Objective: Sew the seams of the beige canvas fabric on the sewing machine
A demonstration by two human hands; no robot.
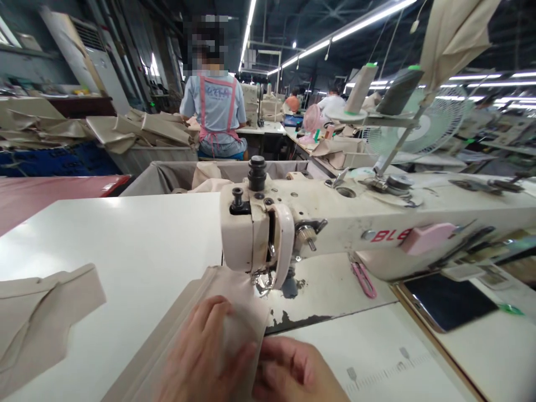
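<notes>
A beige fabric piece (196,304) runs from the table's front edge up to the presser foot (264,283) of a sewing machine (251,234). On top of it lies my left hand (205,346), slightly blurred, thumb apart from the fingers. At the fabric's right edge my right hand (293,371) has its fingers curled around the border, pinching it; the fingertips are partly hidden. The needle area is just beyond both hands. Another beige fabric piece (50,318) rests on the white table at left.
Pink thread snips (363,278) lie on the machine bed, and a phone (450,298) is at the right. Thread cones (362,89) stand above the machine arm. Behind it is a grey cloth-lined bin (167,176). A person (215,106) sits ahead, back turned.
</notes>
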